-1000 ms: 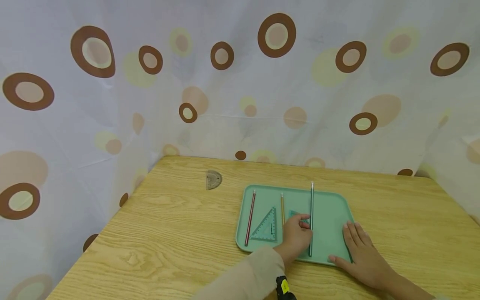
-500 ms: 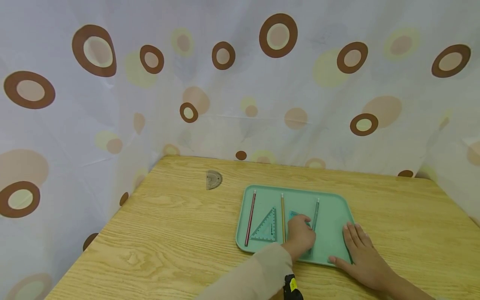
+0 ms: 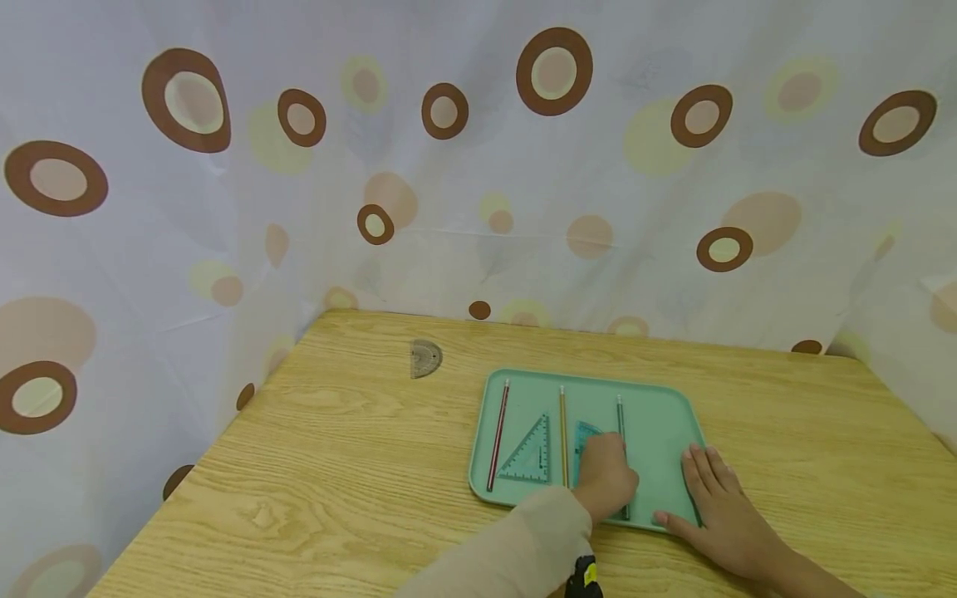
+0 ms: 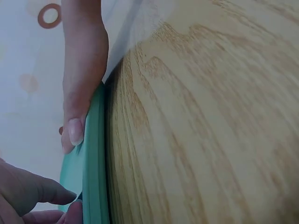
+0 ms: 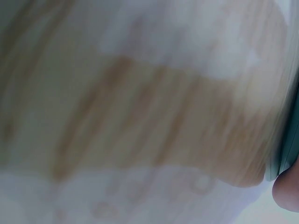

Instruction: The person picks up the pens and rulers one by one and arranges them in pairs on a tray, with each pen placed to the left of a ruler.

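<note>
In the head view a mint-green tray [image 3: 661, 415] lies on the table. My left hand [image 3: 607, 475] is low over it, fingers curled at the lower part of a dark green pencil [image 3: 620, 415]. In the left wrist view the thumb and fingers [image 4: 46, 190] pinch at a dark pencil end by the tray rim. Partly under the left hand lies a clear blue-green ruler-like piece [image 3: 584, 433]. To its left are a yellow pencil [image 3: 564, 423], a clear green set square [image 3: 529, 457] and a red pencil [image 3: 498, 436]. My right hand [image 3: 725, 519] rests, fingers straight, on the tray's right rim.
A clear protractor [image 3: 426, 359] lies on the wooden table [image 3: 336, 465], behind and left of the tray. A white spotted curtain [image 3: 478, 183] hangs along the back and sides. A dark band with a yellow mark [image 3: 586, 573] sits at my left wrist.
The green pencil has come down lower onto the tray and straightened after a brief tilt. My left hand has slid slightly right and toward me along it. The right hand stays put.
</note>
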Tool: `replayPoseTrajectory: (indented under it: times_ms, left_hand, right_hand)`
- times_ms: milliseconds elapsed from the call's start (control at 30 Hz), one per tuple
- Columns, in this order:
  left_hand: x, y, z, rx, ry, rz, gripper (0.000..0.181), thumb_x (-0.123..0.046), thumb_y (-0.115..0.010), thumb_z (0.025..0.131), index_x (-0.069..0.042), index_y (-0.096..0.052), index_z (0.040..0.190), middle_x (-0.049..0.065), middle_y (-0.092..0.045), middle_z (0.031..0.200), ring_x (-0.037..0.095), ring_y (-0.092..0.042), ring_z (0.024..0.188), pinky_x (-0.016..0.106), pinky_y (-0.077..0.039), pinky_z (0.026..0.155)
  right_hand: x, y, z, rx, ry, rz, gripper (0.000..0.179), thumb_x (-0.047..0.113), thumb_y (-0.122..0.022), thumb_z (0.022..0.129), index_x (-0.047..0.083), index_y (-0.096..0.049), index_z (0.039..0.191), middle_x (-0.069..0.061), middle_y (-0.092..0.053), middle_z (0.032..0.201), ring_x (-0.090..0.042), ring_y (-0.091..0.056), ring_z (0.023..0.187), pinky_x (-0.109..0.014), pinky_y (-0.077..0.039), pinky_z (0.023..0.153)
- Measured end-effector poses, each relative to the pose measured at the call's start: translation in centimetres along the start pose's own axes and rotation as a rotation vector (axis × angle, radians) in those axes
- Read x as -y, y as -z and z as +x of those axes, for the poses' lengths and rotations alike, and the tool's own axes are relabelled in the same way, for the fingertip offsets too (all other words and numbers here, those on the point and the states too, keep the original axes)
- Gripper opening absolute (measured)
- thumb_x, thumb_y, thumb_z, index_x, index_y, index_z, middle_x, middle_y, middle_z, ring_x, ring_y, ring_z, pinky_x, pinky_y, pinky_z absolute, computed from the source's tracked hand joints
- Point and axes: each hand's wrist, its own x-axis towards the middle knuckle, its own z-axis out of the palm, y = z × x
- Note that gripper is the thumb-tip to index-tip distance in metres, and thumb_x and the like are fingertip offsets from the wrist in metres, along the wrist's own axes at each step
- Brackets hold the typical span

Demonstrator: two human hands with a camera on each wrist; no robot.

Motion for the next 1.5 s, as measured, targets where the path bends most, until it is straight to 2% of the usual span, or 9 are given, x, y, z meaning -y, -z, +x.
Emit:
replayPoseTrajectory:
  times_ms: [133, 500, 600, 667, 800, 967, 1067, 1233, 1500]
  left_hand:
    - [0.5, -0.2, 0.2, 0.002, -0.052, 0.027, 0.026, 0.005, -0.063, 0.077, 0.000, -0.064, 0.102, 0.009, -0.067, 0.098, 0.011, -0.061, 0.080, 0.020, -0.050, 0.062]
    - [0.3, 0.6, 0.1, 0.015, -0.024, -0.026, 0.028, 0.002, -0.064, 0.077, -0.002, -0.064, 0.105, 0.006, -0.067, 0.101, 0.006, -0.057, 0.080, 0.018, -0.049, 0.064]
    - [0.6, 0.8, 0.1, 0.004, -0.042, -0.040, 0.026, -0.001, -0.066, 0.078, -0.003, -0.064, 0.104, 0.005, -0.067, 0.098, 0.005, -0.056, 0.076, 0.017, -0.047, 0.063]
    - [0.9, 0.9, 0.1, -0.006, -0.059, -0.062, 0.025, -0.002, -0.067, 0.079, -0.004, -0.064, 0.104, 0.005, -0.066, 0.086, 0.006, -0.055, 0.068, 0.018, -0.046, 0.058]
    - [1.8, 1.4, 0.4, -0.032, -0.127, -0.088, 0.025, -0.004, -0.067, 0.080, -0.006, -0.065, 0.105, 0.000, -0.060, 0.073, 0.005, -0.047, 0.059, 0.017, -0.040, 0.053]
    - [3.7, 2.2, 1.6, -0.098, -0.311, -0.104, 0.023, -0.004, -0.062, 0.081, -0.005, -0.064, 0.104, 0.000, -0.057, 0.082, 0.005, -0.045, 0.067, 0.016, -0.039, 0.058]
    - [4.5, 2.9, 2.1, -0.126, -0.371, -0.125, 0.024, -0.004, -0.059, 0.081, -0.002, -0.064, 0.105, 0.004, -0.058, 0.085, 0.006, -0.046, 0.068, 0.017, -0.040, 0.059]
    - [5.0, 5.1, 2.2, -0.082, -0.334, -0.137, 0.025, -0.006, -0.062, 0.085, -0.002, -0.063, 0.109, 0.009, -0.060, 0.093, 0.010, -0.051, 0.075, 0.018, -0.043, 0.065]
    - [7.0, 7.8, 2.9, -0.136, -0.323, -0.109, 0.027, -0.011, -0.064, 0.087, -0.003, -0.062, 0.112, 0.013, -0.061, 0.099, 0.021, -0.057, 0.084, 0.020, -0.046, 0.069]
  right_hand:
    - [0.1, 0.0, 0.1, 0.002, 0.000, 0.003, 0.094, 0.047, -0.056, 0.088, -0.015, -0.012, 0.142, -0.035, -0.010, 0.149, -0.042, 0.008, 0.141, -0.035, 0.025, 0.109]
    - [0.1, -0.1, 0.3, 0.001, 0.003, 0.010, 0.093, 0.047, -0.056, 0.088, -0.016, -0.013, 0.142, -0.035, -0.010, 0.148, -0.043, 0.007, 0.141, -0.044, 0.020, 0.111]
    - [0.1, -0.1, 0.3, 0.007, 0.000, 0.012, 0.094, 0.047, -0.056, 0.087, -0.016, -0.013, 0.141, -0.036, -0.010, 0.148, -0.044, 0.007, 0.140, -0.042, 0.022, 0.110]
    - [0.1, -0.1, 0.3, 0.011, 0.000, 0.010, 0.094, 0.047, -0.056, 0.087, -0.016, -0.013, 0.141, -0.036, -0.010, 0.148, -0.044, 0.007, 0.140, -0.037, 0.025, 0.108]
    - [0.0, -0.2, 0.4, 0.016, 0.001, 0.008, 0.095, 0.047, -0.056, 0.087, -0.017, -0.012, 0.141, -0.037, -0.010, 0.147, -0.044, 0.008, 0.140, -0.029, 0.029, 0.105]
    - [0.0, -0.2, 0.5, 0.027, -0.003, 0.026, 0.095, 0.047, -0.056, 0.087, -0.017, -0.009, 0.141, -0.037, -0.008, 0.148, -0.044, 0.010, 0.140, -0.034, 0.028, 0.106]
    - [-0.1, -0.1, 0.5, 0.029, -0.001, 0.026, 0.096, 0.047, -0.056, 0.088, -0.016, -0.007, 0.141, -0.037, -0.005, 0.148, -0.043, 0.011, 0.140, -0.034, 0.028, 0.106]
    - [-0.2, 0.0, 0.2, 0.020, 0.010, 0.006, 0.097, 0.047, -0.054, 0.089, -0.016, -0.004, 0.142, -0.037, -0.001, 0.148, -0.042, 0.014, 0.140, -0.020, 0.030, 0.100]
    - [0.0, 0.3, 0.1, 0.035, 0.013, 0.016, 0.096, 0.047, -0.054, 0.089, -0.014, -0.001, 0.143, -0.034, 0.002, 0.150, -0.036, 0.018, 0.140, -0.010, 0.029, 0.096]
